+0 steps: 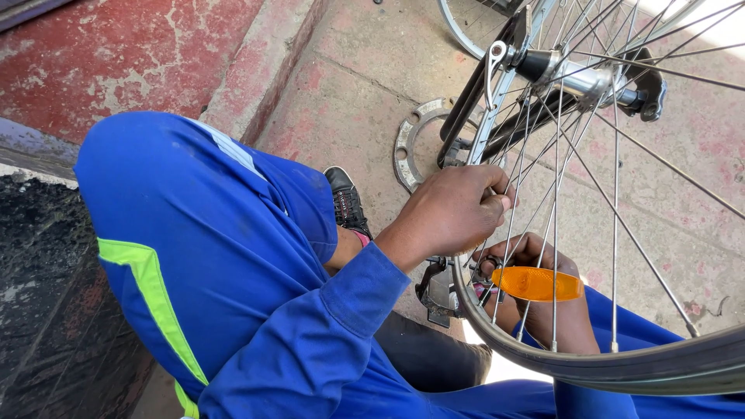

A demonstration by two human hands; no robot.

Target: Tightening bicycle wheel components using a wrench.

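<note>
**Kid:** Right by the orange reflector, what is each hand doing?

**Helper:** The left hand sits just above the reflector. Its fingers are curled tight, pinching a thin spoke, I think to keep it from wobbling. The right hand is behind the reflector, on the far side of the spokes. It looks curled around something small, but I cannot tell what, because the reflector hides it.

**Kid:** Why one hand on each side?

**Helper:** Probably so both sides of the wheel can be reached at once.

**Kid:** And farther away?

**Helper:** Up above the reflector is the shiny hub. Left of the reflector, a pedal is close by. Higher up on the left, a metal ring lies on the concrete floor.
</note>
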